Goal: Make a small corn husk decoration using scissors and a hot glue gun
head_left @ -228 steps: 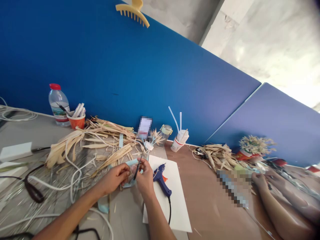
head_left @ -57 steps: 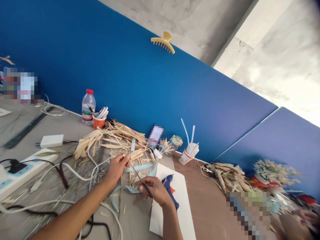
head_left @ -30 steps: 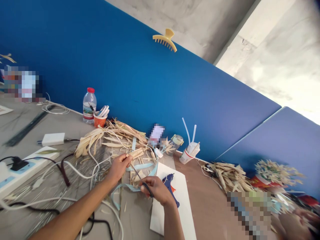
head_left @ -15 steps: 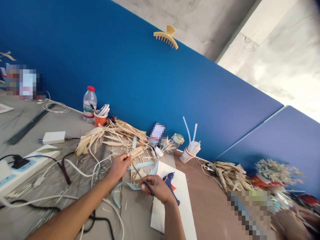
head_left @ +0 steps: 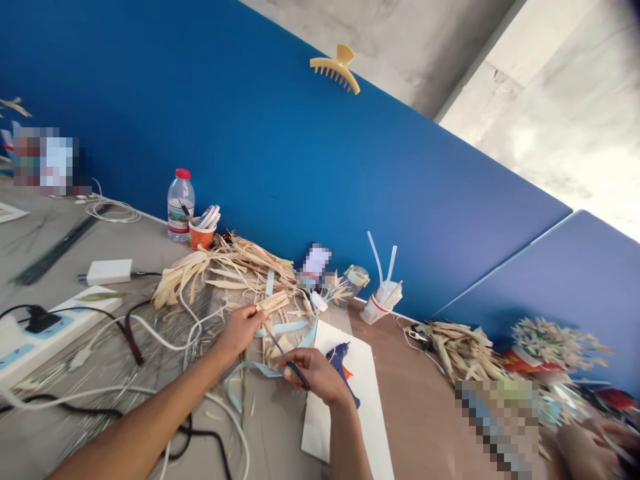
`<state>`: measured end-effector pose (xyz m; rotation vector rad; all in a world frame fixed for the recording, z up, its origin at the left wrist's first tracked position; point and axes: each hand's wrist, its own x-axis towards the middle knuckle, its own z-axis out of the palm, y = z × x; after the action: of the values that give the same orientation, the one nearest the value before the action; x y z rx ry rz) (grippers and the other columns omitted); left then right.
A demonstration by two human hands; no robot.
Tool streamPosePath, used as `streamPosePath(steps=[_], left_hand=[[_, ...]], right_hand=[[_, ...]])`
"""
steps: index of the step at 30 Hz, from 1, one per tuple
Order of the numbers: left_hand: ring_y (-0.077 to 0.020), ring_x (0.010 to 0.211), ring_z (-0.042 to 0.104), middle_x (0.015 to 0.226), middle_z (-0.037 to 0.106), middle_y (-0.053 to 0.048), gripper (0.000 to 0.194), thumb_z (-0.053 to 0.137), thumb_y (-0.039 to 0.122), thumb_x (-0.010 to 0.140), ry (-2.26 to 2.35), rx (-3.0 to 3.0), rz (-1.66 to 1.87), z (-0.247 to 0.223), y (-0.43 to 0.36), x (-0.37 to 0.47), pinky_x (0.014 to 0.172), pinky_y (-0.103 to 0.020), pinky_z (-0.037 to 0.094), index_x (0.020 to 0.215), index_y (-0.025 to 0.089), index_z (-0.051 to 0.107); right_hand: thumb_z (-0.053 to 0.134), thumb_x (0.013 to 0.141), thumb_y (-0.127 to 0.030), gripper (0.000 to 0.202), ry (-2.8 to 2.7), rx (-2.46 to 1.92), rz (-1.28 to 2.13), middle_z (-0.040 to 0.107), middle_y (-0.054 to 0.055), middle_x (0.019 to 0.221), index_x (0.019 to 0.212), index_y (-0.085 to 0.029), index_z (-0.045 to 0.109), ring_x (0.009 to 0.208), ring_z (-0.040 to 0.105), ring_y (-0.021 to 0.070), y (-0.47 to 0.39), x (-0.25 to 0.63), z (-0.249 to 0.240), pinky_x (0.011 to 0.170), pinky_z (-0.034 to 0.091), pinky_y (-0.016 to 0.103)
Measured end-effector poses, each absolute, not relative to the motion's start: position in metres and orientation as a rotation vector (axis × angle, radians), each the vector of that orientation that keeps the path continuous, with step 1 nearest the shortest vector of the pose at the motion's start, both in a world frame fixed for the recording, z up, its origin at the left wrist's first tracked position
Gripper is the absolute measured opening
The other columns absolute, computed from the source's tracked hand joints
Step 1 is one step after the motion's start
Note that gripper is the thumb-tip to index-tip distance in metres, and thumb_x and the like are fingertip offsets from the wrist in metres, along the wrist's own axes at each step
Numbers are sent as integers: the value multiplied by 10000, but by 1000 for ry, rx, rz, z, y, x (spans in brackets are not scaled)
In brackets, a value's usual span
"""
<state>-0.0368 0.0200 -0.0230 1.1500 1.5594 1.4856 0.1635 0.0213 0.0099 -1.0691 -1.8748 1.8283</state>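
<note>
A blue partition [head_left: 240,127] is standing along the far side of the table [head_left: 420,413]. A dried husk pile [head_left: 250,261] is spreading across the far left part, and a white board [head_left: 370,427] is lying to the right of the hands, bearing a blue glue gun [head_left: 341,360]. Nearer than the pile, the right hand [head_left: 320,377] is holding scissors [head_left: 299,375], its fingers closing around the dark handle while the blades are pointing far left. The left hand [head_left: 243,328] is pinching a small pale piece [head_left: 259,309] between narrowed fingertips, beside husk scraps.
</note>
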Motion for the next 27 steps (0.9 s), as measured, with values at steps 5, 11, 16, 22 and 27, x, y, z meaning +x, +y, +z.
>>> streamPosePath(steps=[5,11,16,22,27], left_hand=[[-112,492,352,496,405,47,313,537,426,711,1536,1154,1487,-21,19,-36,476,-241,257,520,181,503],[-103,462,330,469,395,53,305,552,412,690,1511,1132,1466,-24,21,-38,463,-243,236,498,182,498],[-105,449,348,455,415,53,297,576,425,661,1466,1073,1467,-27,23,-38,466,-244,239,513,172,532],[-102,451,349,462,416,52,321,583,454,659,1412,1023,1449,-24,22,-37,485,-248,246,527,165,534],[-100,453,333,470,414,50,314,597,450,669,1369,995,1438,-25,22,-37,482,-251,235,551,164,544]], right_hand=[[656,641,-263,215,-1862,-1086,1831,467,-61,489,810,-135,690,442,385,58,19,163,13,459,265,202],[643,642,-242,222,-1884,-1098,1825,464,-65,478,831,-136,692,438,390,60,20,164,14,464,252,206],[668,644,-269,228,-1904,-1100,1819,463,-62,467,824,-131,688,437,386,62,19,164,16,468,254,206],[642,644,-236,220,-1899,-1088,1830,459,-62,461,829,-126,690,435,375,63,19,164,17,464,245,206],[615,652,-201,211,-1907,-1090,1828,448,-66,451,835,-130,694,438,376,66,20,164,15,469,255,205]])
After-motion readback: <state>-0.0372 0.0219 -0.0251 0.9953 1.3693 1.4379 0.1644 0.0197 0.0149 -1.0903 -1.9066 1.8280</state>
